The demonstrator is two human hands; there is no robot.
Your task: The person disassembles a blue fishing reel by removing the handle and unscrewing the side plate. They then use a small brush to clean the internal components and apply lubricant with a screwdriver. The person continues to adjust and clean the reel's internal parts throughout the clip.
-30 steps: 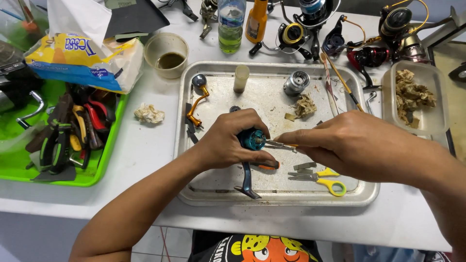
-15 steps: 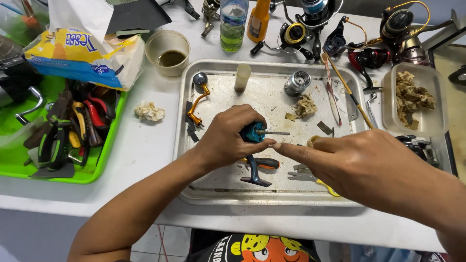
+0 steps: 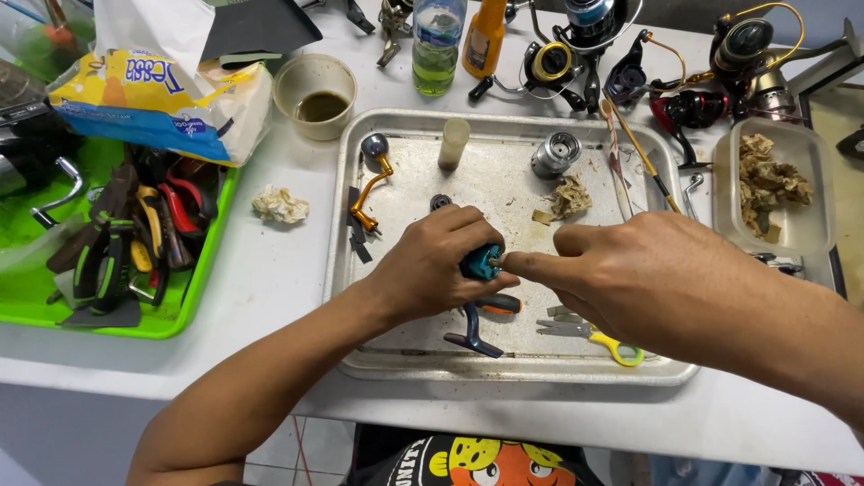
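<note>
Over the metal tray [image 3: 504, 371], my left hand [image 3: 432, 265] is closed around a small blue reel body [image 3: 481, 261] and holds it just above the tray's middle. My right hand [image 3: 648, 270] reaches in from the right. Its thumb and forefinger pinch at the right end of the blue body, where a small metal stub shows. Whatever else sits between those fingertips is hidden. Under the hands lie pliers [image 3: 486, 310] with dark and orange handles and small yellow-handled scissors [image 3: 621, 346].
On the tray lie a gold crank handle [image 3: 369, 193], a cream cylinder [image 3: 453, 144], a silver spool [image 3: 555, 153] and a dirty tissue wad [image 3: 567, 196]. A green tool tray [image 3: 180, 310] stands left, a cup [image 3: 315, 94] and several reels [image 3: 576, 54] behind, and a plastic tub [image 3: 783, 180] to the right.
The thin metal tool my right hand held against the blue body is no longer visible; the fingertips now meet the part directly. The right hand has shifted up and left, uncovering the scissors.
</note>
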